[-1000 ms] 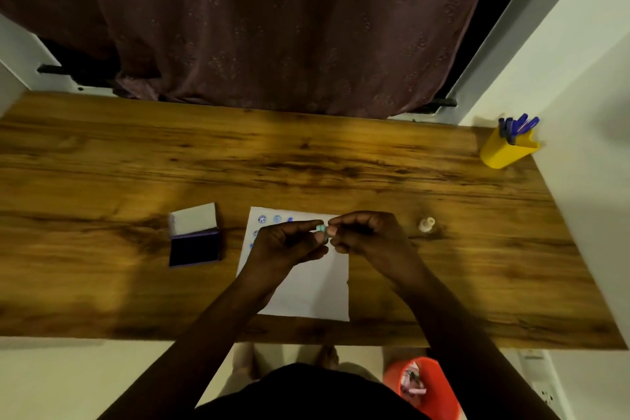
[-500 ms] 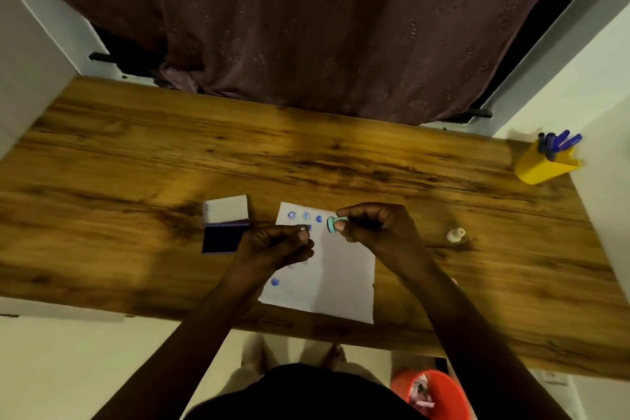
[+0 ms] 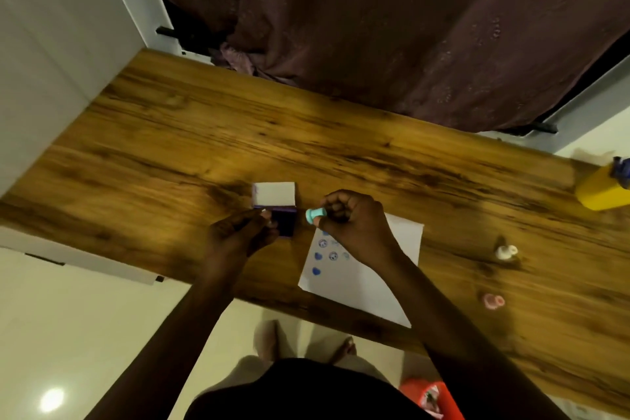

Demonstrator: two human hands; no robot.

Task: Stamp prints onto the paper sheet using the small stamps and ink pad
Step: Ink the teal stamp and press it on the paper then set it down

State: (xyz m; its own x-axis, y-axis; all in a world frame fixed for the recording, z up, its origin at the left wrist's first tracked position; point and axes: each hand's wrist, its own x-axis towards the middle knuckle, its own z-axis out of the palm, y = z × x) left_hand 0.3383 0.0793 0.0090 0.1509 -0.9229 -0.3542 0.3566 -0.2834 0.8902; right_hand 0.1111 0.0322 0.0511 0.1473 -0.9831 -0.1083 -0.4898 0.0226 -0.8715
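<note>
A white paper sheet [image 3: 371, 280] with several blue prints along its left side lies on the wooden table [image 3: 238, 153]. My right hand [image 3: 351, 218] pinches a small teal stamp [image 3: 314, 215] above the sheet's top left corner, its face turned toward the ink pad. The open ink pad [image 3: 284, 220], dark purple with its white lid [image 3: 274, 194] flipped up, lies just left of the stamp. My left hand [image 3: 238, 232] rests with closed fingers against the pad's left side; whether it grips the pad is unclear.
A white stamp [image 3: 506, 252] and a pink stamp [image 3: 493, 301] lie on the table right of the sheet. A yellow pen holder [image 3: 601, 193] stands at the far right edge. A dark curtain hangs behind the table. An orange bin [image 3: 431, 397] sits on the floor.
My hands have separated. The right hand has carried the teal stamp left toward the ink pad, and the left hand has moved onto the pad's side. The camera view has swung left.
</note>
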